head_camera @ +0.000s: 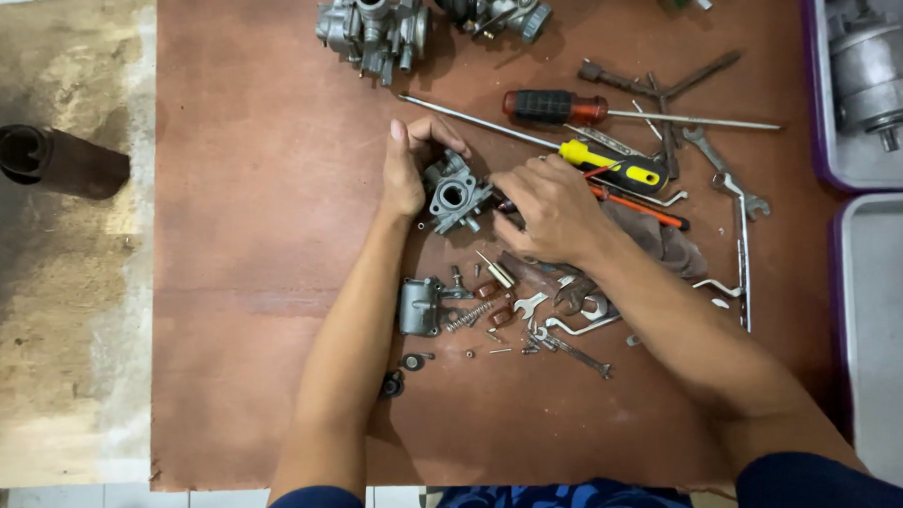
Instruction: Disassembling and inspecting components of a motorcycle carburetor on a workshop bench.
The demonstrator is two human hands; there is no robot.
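While hands grip carburetor body point(456, 196); screwdrivers point(609, 166), spring point(462, 317) crowd around

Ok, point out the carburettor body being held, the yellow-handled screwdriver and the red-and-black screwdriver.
Carburettor body point(456, 196), head view: on its round bore.
Yellow-handled screwdriver point(614, 166), head view: middle of its handle.
Red-and-black screwdriver point(551, 107), head view: on its black grip.

Two assembled carburetors point(374, 26) at top centre of brown surface point(273, 290). Red-handled screwdriver point(556, 107) at upper right, wrenches point(740, 204) right of centre. Grey motor point(875, 69) in tray, top right. Dark tube point(53, 158) at far left.
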